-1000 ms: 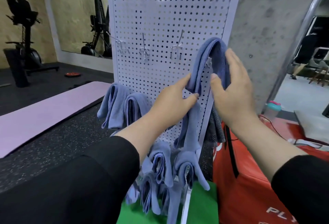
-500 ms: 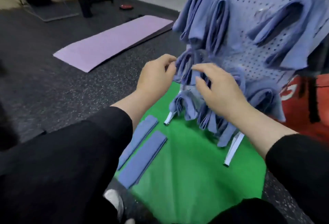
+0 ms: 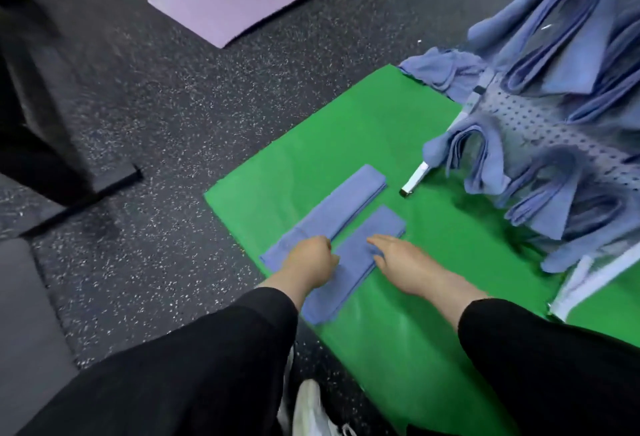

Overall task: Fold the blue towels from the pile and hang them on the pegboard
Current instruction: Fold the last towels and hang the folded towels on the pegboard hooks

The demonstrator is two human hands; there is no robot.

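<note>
Both hands are down at the two folded towels lying side by side on the green mat (image 3: 363, 130). My left hand (image 3: 310, 257) is curled, knuckles up, over the gap between the far towel (image 3: 332, 212) and the near towel (image 3: 349, 262); whether it has actually pinched an edge I cannot tell from here. My right hand (image 3: 398, 255) lies flatter, fingers reaching onto the near towel's right edge, touching it rather than clutching. To lift this one well, I'd say slide fingers under both long edges near the middle and raise it level, so the layers stay stacked and it drapes evenly over a hook. The towels are soft, matte blue cloth, pressed into long narrow strips with squared ends. The mat looks smooth and slightly glossy, and the floor (image 3: 166, 117) around it is dark, speckled rubber. To the right, the pegboard (image 3: 540, 124) stands perforated and pale on thin metal feet, already hung with looped towels (image 3: 554, 193).
</note>
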